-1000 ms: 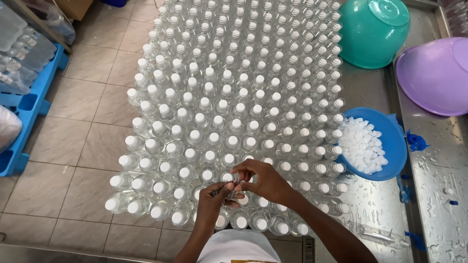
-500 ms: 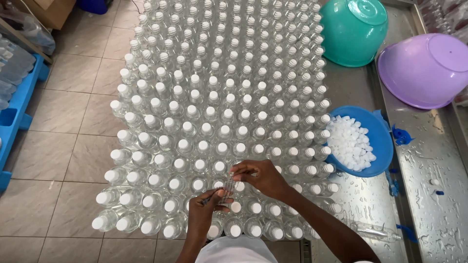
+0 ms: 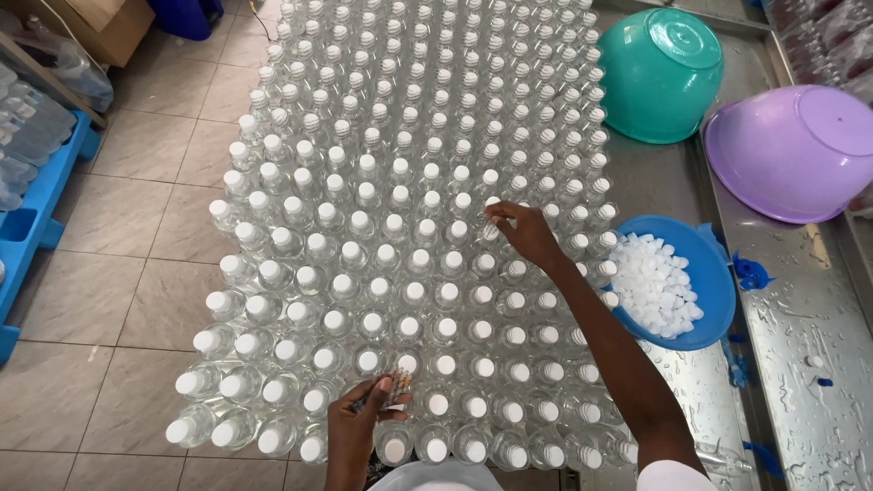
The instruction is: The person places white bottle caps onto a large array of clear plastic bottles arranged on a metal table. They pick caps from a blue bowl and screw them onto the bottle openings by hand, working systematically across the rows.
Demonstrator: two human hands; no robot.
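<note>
Several rows of clear plastic bottles (image 3: pixel 400 227) with white caps stand packed together on a steel table. My right hand (image 3: pixel 523 232) reaches out over the middle rows, and its fingertips pinch the white cap (image 3: pixel 492 221) of one bottle there. My left hand (image 3: pixel 364 420) rests low at the near rows. It holds a small pale bundle (image 3: pixel 396 379) between thumb and fingers, and I cannot tell what the bundle is. A blue bowl (image 3: pixel 714 282) of loose white caps (image 3: pixel 655 284) sits just right of my right forearm.
An upturned teal bowl (image 3: pixel 662 73) and an upturned purple bowl (image 3: pixel 800 150) lie at the back right. The wet steel tabletop (image 3: pixel 800 364) shows on the right. Tiled floor (image 3: pixel 136 273) and a blue pallet (image 3: pixel 36 218) are at the left.
My right hand has left my left hand at the near rows and reached forward to a bottle cap in the middle rows. My left hand stayed low.
</note>
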